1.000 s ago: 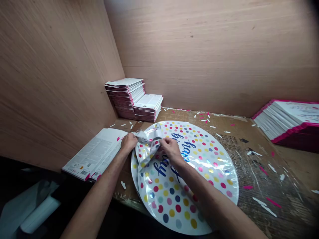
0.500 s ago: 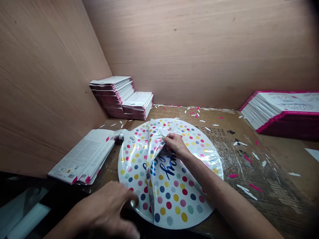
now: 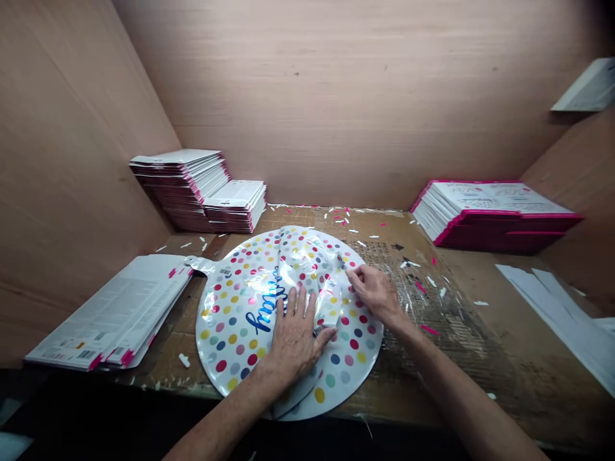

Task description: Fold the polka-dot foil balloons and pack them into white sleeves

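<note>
A round white foil balloon [image 3: 235, 307] with coloured dots and blue lettering lies flat on the cardboard surface, its neck pointing left. Part of its foil is folded over around the middle and right. My left hand [image 3: 295, 330] rests palm down on the fold, fingers spread. On the right, my right hand [image 3: 375, 288] pinches the edge of the folded foil between thumb and fingers.
Packaging stacks [image 3: 192, 192] stand at the back left, with flat white cards [image 3: 115, 307] at the left edge. Pink-edged packs [image 3: 494, 211] lie at the back right, white sheets [image 3: 557, 314] nearer. Scraps litter the cardboard [image 3: 461, 307]; wooden walls enclose it.
My left hand has moved from the near left edge onto the balloon. My right hand has drawn the foil rightward, widening the fold. The view has shifted right.
</note>
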The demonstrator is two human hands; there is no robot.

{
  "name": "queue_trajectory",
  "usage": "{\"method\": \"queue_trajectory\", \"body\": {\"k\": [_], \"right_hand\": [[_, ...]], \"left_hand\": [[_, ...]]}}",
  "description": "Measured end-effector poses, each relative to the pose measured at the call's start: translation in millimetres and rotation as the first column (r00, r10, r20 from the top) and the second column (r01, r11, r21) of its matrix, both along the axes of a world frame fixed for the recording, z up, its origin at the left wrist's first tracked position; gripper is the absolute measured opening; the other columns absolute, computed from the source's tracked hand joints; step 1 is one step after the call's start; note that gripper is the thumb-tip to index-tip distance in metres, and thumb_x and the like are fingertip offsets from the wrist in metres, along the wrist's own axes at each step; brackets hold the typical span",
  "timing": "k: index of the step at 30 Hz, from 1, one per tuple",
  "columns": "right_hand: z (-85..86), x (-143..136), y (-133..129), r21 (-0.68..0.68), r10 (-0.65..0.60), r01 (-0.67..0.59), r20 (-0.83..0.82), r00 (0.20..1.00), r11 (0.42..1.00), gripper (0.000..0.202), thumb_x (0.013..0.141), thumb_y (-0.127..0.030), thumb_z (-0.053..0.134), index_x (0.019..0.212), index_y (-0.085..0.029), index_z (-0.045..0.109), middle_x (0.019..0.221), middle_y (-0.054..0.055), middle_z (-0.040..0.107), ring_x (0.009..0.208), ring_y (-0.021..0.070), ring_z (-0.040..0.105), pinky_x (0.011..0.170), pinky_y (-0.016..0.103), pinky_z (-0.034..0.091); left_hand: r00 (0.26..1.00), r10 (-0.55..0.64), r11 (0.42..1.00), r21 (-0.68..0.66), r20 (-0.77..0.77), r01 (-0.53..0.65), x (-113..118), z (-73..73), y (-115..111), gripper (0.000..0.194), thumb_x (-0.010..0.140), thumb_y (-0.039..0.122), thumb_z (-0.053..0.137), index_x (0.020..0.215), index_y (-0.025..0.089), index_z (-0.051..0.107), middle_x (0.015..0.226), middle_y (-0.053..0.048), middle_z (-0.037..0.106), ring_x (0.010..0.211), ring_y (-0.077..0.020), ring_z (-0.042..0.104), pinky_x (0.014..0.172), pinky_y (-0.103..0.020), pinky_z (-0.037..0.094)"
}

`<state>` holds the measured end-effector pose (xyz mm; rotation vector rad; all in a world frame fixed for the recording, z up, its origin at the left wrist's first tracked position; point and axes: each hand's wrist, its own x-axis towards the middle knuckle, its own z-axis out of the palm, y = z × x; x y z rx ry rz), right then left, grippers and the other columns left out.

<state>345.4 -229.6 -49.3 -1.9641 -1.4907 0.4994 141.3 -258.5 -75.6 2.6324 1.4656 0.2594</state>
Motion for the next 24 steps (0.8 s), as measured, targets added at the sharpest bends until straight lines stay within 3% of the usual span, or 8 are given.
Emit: {"method": "queue_trajectory", "body": {"k": [2,4,6,8,15,19,22,24], "right_hand": [[3.1,-2.1,-9.1,0.141,0.089,-0.107,0.131,0.987,0.984,0.029,0.092,-0.041,0.05,0.082,-0.02,0.067,0.079,0.008,0.071,0.076,0.0209,0.067,0.071,0.03,0.049],[3.9,-11.4,-7.1,0.27,0.237,-0.309,0.268,0.934,0.912,0.029,0.096,-0.037,0.046,0.103,-0.02,0.068,0.103,0.01,0.072,0.093,0.0229,0.067,0.083,0.033,0.049],[2.7,-22.9,6.0,0.285,0.348,-0.471,0.39,0.853,0.835,0.033,0.098,-0.033,0.045,0.122,-0.018,0.062,0.124,0.012,0.065,0.111,0.0239,0.062,0.095,0.034,0.047],[-0.4,-32.1,26.0,0.226,0.39,-0.537,0.473,0.79,0.812,0.039,0.099,-0.032,0.042,0.132,-0.015,0.056,0.136,0.013,0.058,0.125,0.0244,0.054,0.105,0.036,0.041],[-34.6,-20.4,77.0,0.035,0.475,-0.576,0.526,0.706,0.817,0.047,0.101,-0.034,0.04,0.14,-0.009,0.047,0.148,0.018,0.044,0.141,0.0322,0.035,0.114,0.053,0.026],[-50.0,-1.6,79.9,-0.033,0.521,-0.592,0.516,0.68,0.805,0.048,0.1,-0.032,0.041,0.144,-0.014,0.044,0.153,0.014,0.038,0.145,0.0291,0.027,0.116,0.052,0.021],[-47.7,2.7,72.9,-0.02,0.498,-0.569,0.51,0.702,0.822,0.051,0.101,-0.033,0.033,0.146,-0.009,0.04,0.156,0.017,0.031,0.146,0.0279,0.023,0.117,0.052,0.02],[-39.8,0.1,56.7,0.061,0.453,-0.548,0.493,0.743,0.834,0.05,0.102,-0.034,0.03,0.143,-0.009,0.043,0.154,0.018,0.035,0.144,0.0277,0.028,0.116,0.052,0.022]], "left_hand": [[1.0,0.013,0.999,0.037,0.001,-0.013,7.4,-14.1,-5.0,0.079,0.091,0.067,0.034,0.147,0.011,0.039,0.155,-0.022,0.031,0.144,-0.0412,0.023,0.113,-0.064,0.022],[0.999,0.019,0.996,0.09,0.027,-0.021,8.0,-22.7,-7.9,0.085,0.09,0.07,0.033,0.148,0.009,0.036,0.155,-0.023,0.029,0.144,-0.0418,0.023,0.113,-0.064,0.021],[0.998,0.031,0.991,0.131,0.054,-0.038,5.1,-27.0,-9.4,0.088,0.089,0.072,0.031,0.15,0.008,0.033,0.156,-0.023,0.028,0.145,-0.0407,0.021,0.113,-0.063,0.022],[0.995,0.063,0.985,0.158,0.073,-0.074,0.1,-29.2,-11.3,0.09,0.089,0.072,0.029,0.152,0.007,0.027,0.157,-0.023,0.025,0.146,-0.0391,0.019,0.114,-0.061,0.022],[0.99,0.135,0.973,0.187,0.026,-0.138,-27.0,-40.8,-21.3,0.088,0.092,0.068,0.027,0.149,0.0,0.03,0.154,-0.025,0.03,0.146,-0.038,0.022,0.115,-0.058,0.024],[0.992,0.112,0.978,0.174,0.048,-0.119,-39.6,-38.7,-26.2,0.081,0.095,0.06,0.03,0.147,-0.001,0.031,0.154,-0.025,0.031,0.145,-0.0355,0.024,0.115,-0.056,0.029],[0.956,0.254,0.941,0.194,0.144,-0.279,-51.8,-30.6,-40.0,0.067,0.095,0.054,0.034,0.136,0.003,0.046,0.15,-0.026,0.038,0.145,-0.0357,0.026,0.111,-0.056,0.035],[0.92,0.342,0.908,0.185,0.192,-0.376,-61.1,-22.3,-52.1,0.051,0.09,0.055,0.044,0.111,0.012,0.061,0.142,-0.024,0.048,0.143,-0.0394,0.027,0.109,-0.058,0.036]]}}
